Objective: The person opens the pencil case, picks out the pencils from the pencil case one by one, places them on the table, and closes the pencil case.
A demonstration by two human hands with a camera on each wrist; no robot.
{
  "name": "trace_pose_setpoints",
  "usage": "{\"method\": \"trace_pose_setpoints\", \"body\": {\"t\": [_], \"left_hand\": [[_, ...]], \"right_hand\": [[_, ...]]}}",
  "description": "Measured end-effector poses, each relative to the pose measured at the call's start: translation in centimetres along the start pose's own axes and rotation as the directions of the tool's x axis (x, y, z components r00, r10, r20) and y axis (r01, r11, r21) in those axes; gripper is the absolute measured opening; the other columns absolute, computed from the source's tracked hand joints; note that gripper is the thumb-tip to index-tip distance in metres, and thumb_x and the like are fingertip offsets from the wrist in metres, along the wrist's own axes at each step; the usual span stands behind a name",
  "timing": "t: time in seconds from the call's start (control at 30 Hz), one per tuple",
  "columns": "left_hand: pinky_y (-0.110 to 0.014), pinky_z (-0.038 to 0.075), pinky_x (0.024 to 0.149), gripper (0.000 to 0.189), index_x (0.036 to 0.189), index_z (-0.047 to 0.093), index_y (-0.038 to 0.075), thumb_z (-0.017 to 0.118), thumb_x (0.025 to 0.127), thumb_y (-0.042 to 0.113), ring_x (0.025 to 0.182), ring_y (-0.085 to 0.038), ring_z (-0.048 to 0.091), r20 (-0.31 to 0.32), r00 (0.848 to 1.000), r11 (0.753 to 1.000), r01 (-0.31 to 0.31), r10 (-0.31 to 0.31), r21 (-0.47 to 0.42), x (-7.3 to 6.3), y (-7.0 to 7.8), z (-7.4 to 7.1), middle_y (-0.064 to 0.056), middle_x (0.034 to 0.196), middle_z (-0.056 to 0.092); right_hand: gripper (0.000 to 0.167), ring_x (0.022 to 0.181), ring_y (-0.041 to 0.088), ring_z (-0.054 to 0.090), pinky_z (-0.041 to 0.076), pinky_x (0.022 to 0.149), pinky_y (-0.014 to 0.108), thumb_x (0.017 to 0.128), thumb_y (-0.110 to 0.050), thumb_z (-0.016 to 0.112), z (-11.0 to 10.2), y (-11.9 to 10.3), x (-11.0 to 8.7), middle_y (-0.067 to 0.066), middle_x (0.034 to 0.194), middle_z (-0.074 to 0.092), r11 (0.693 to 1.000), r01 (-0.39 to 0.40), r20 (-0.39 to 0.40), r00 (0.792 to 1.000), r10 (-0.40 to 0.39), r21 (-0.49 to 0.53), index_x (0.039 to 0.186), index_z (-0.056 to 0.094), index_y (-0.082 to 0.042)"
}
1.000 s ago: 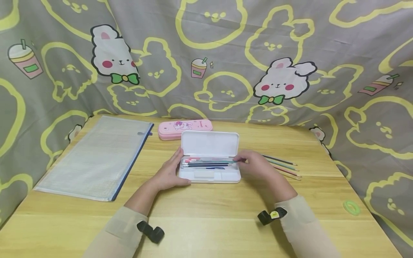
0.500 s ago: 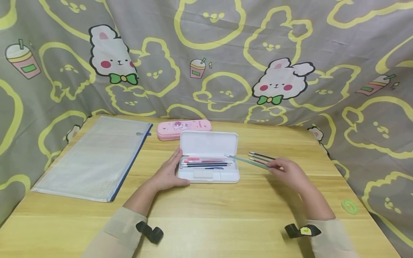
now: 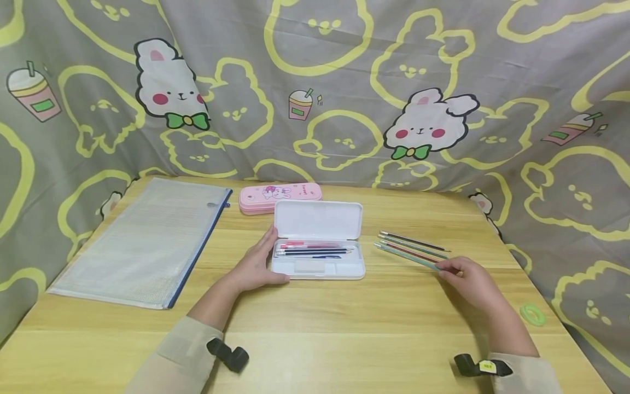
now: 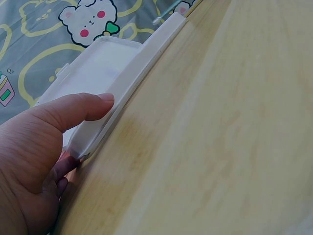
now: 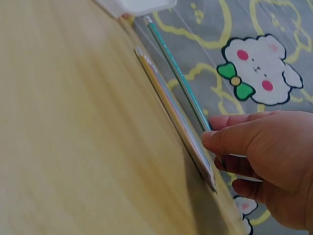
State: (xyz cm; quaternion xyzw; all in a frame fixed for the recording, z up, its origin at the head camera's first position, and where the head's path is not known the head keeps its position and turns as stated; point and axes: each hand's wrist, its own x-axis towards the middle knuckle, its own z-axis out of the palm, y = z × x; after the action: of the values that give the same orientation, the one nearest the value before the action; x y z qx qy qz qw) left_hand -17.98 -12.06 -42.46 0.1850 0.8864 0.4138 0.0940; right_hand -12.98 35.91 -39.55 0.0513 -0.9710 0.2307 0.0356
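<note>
A white pencil case (image 3: 318, 220) stands with its lid up near the middle of the table. My left hand (image 3: 256, 265) holds its left end, the thumb (image 4: 93, 106) on the front rim and the fingers round the side. Inside lie dark pencils (image 3: 315, 251), pink-topped pieces, a blue pen and a white eraser (image 3: 309, 266). To the right of the case, my right hand (image 3: 470, 282) pinches a green pencil (image 5: 178, 76) near its right end, thumb against forefinger. Close beside it several other pencils (image 3: 415, 241) lie on the table, roughly side by side.
Behind the white case sits a pink pencil case (image 3: 258, 203), shut. A mesh zip pouch (image 3: 147, 241) with a blue edge lies at the left. At the right edge rests a green ring (image 3: 533, 314). A patterned curtain (image 3: 344, 60) hangs round the table (image 3: 315, 339).
My right hand has drawn the green pencil out of the white case and carried it right, down beside the other pencils. The left hand has stayed at the case.
</note>
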Motion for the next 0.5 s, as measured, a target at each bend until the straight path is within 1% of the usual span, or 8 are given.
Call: {"method": "trace_pose_setpoints", "body": {"t": [0.17,0.33,0.5], "left_hand": [[-0.062,0.013,0.120,0.121,0.158,0.006,0.006,0.084,0.070,0.037,0.152,-0.039,0.006,0.001,1.000,1.000,0.006,-0.006,0.000,0.0,0.0,0.0,-0.012,0.167,-0.002],[-0.061,0.013,0.120,0.120,0.158,0.006,0.006,0.084,0.070,0.036,0.152,-0.039,0.005,0.004,1.000,1.000,0.015,-0.015,-0.001,0.0,0.1,0.0,-0.011,0.167,-0.003],[-0.061,0.012,0.120,0.121,0.158,0.006,0.007,0.084,0.070,0.037,0.152,-0.039,0.005,0.006,1.000,1.000,0.019,-0.019,-0.003,0.1,0.0,0.0,-0.010,0.167,-0.003]], "right_hand": [[0.014,0.097,0.024,0.061,0.050,0.081,0.039,0.093,-0.013,0.065,0.2,0.9,-0.4,0.015,0.109,0.068,0.999,-0.041,0.029,0.999,0.041,0.005,0.103,0.073,-0.007],[0.016,0.102,0.031,0.062,0.051,0.084,0.044,0.093,-0.013,0.064,0.4,1.6,-0.5,0.018,0.111,0.068,0.999,-0.051,0.041,0.998,0.051,0.012,0.105,0.073,-0.006],[0.015,0.106,0.035,0.062,0.051,0.085,0.044,0.093,-0.011,0.064,0.5,1.8,-0.6,0.019,0.112,0.068,0.998,-0.061,0.045,0.997,0.060,0.021,0.104,0.073,-0.005]]}}
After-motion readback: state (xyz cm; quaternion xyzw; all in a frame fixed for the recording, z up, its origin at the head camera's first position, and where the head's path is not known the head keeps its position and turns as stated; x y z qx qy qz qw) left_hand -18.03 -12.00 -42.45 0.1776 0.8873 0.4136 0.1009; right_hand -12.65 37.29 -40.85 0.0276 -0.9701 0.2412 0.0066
